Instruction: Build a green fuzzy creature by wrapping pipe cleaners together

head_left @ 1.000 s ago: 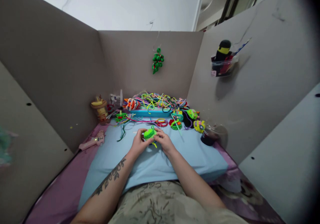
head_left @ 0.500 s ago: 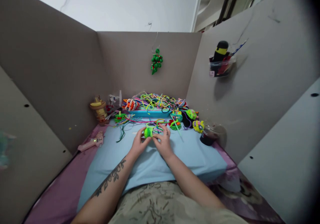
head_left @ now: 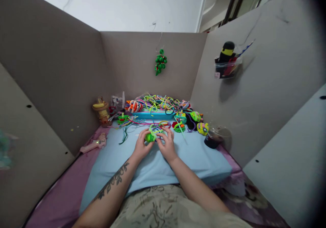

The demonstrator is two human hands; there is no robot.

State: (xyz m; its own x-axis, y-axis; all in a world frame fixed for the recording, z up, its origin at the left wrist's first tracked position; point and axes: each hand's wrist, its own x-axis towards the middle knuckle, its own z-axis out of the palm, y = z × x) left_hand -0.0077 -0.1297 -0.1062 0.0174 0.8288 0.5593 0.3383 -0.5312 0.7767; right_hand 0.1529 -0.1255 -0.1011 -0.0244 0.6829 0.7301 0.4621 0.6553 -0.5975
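Note:
Both my hands meet over a light blue cushion [head_left: 193,160] on my lap. My left hand [head_left: 141,145] is closed round a small bright green pipe-cleaner piece [head_left: 150,137]. My right hand [head_left: 166,144] pinches the same piece from the right, fingers curled on its looped strands. A heap of coloured pipe cleaners [head_left: 158,103] lies just beyond the hands, over a teal tray [head_left: 152,115].
Finished pipe-cleaner figures [head_left: 202,128] sit right of the heap. A pink glue gun [head_left: 94,144] lies at left, a wooden spool stand [head_left: 101,110] behind it. A dark cup [head_left: 211,140] stands at right. Grey panels enclose the space; a green ornament [head_left: 160,61] and a clear wall holder [head_left: 226,65] hang there.
The green piece has been turned in my hands and sits a little lower and to the left. My right fingers have shifted over its top.

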